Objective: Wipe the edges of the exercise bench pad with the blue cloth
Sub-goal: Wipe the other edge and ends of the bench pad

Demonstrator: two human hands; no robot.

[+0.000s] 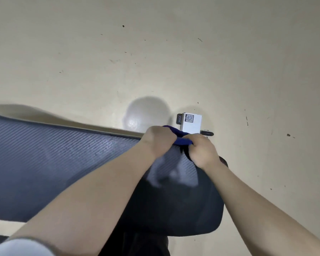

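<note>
- Blue cloth [181, 138] is gripped by both hands at once, bunched betw. them at the far edge of the bench pad [44, 163]
- Left hand [160, 139] is closed over the cloth's left part, knuckles up, fingers curled out of view over the pad edge
- Right hand [203, 151] is closed on the cloth's right part, just beside the left hand; the cloth is the only thing seen betw. the two
- Only a small strip of cloth is seen, the rest is hidden under the hands
- Pad is dark w/ a woven carbon-look texture; it is spread to the left of and below the hands, and both forearms are laid across it
- A rounded dark pad section [183, 209] is seen under the right forearm, nearer the person
- White box w/ a QR label [190, 122] is seen just beyond the hands, on the pale floor [155, 52]; contact w/ the cloth can't be told
- A round shadow [148, 111] is cast on the floor just beyond the left hand
- A light sleeve [17, 246] is seen at the left upper arm, blurred
</note>
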